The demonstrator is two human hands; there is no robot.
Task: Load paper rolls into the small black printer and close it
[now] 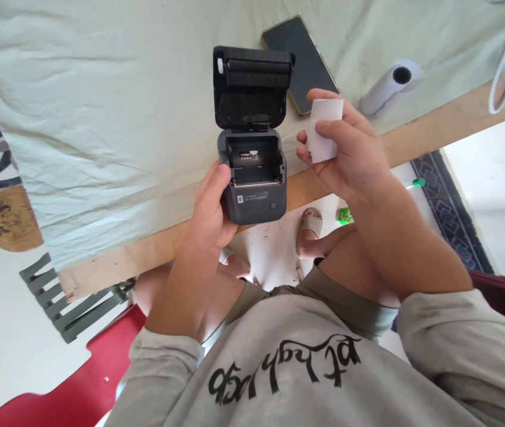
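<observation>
My left hand grips the left side of a small dark grey label printer, which is tilted up toward me over the table edge. The printer's black lid is swung fully back, and its paper bay shows no roll inside. To the right of it, my right hand holds a small white piece of paper, with the thumb pressed on its face and the fingers behind. A small gap separates the paper from the printer.
Behind my right hand lies a black phone on the pale green tablecloth. A white paper roll stands farther right. White cable loops at the right edge. The table's bare wooden edge runs below my hands.
</observation>
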